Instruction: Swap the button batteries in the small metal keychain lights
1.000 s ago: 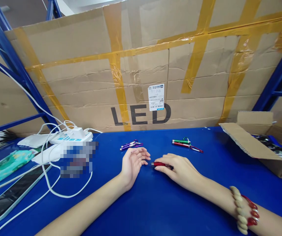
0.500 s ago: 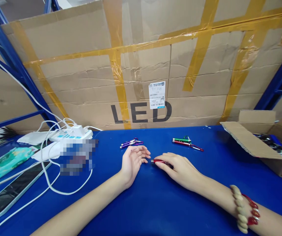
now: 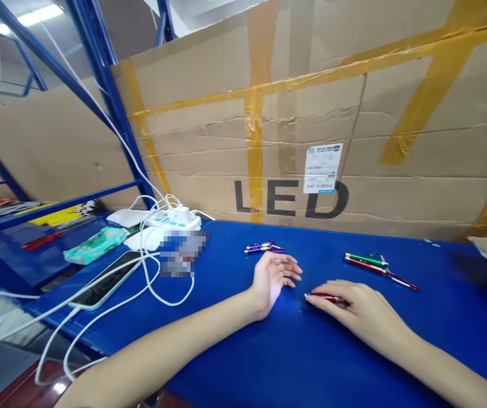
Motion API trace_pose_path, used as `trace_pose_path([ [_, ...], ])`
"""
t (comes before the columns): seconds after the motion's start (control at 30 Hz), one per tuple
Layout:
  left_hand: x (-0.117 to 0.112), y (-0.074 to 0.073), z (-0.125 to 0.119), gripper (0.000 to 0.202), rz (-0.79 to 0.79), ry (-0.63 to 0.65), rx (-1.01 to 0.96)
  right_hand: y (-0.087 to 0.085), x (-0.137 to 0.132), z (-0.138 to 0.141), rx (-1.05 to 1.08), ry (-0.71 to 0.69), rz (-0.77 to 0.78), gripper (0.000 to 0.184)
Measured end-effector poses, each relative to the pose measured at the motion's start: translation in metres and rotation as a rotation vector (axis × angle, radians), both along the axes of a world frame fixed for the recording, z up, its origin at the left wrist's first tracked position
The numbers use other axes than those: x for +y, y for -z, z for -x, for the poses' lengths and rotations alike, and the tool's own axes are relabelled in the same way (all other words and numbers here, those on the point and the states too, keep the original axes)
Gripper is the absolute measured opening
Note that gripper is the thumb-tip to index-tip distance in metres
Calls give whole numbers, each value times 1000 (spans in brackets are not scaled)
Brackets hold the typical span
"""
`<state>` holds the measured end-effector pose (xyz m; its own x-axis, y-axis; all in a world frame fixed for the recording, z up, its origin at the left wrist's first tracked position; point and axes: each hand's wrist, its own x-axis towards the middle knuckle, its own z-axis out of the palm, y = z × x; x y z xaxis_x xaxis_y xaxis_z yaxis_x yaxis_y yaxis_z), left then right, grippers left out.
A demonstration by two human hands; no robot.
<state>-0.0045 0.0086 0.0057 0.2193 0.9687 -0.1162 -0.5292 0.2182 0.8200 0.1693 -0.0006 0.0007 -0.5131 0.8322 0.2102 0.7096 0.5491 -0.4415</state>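
A broad cardboard sheet point(image 3: 209, 153) fills the upper part of the frame behind the blue table point(image 3: 311, 357), and the two bare hands work above that tabletop, around the center and lower right. From where I stand, the step in hand looks like shining a small light onto a palm: a pinkish-white patch glows near the heel of the left hand point(image 3: 269, 283). I'd say the next move calls for a steady wrist and the silver tip aimed across the short gap. The right hand point(image 3: 358, 303), right of center, pinches the red penlight point(image 3: 327, 297) between the thumb below and the fingers above, these drawn close together, with the silver end poking out leftward; whether a button is pressed I cannot tell. The left hand holds nothing, its fingers parted and loosely curled, palm turned toward that tip without touching it. Just beyond its fingers, at center, lie the purple penlights point(image 3: 255, 249); farther right, a green penlight point(image 3: 367, 259) lies alongside a second red penlight point(image 3: 368, 264).
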Motion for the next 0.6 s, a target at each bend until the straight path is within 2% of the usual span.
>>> trace_pose_path([
  [0.33, 0, 1, 1, 28, -37, 14, 47, 2, 0, 2, -33, 45, -45, 38],
  [0.6, -1, 2, 1, 27, -55, 24, 64, 0, -4, 6, -33, 39, 28, 35],
])
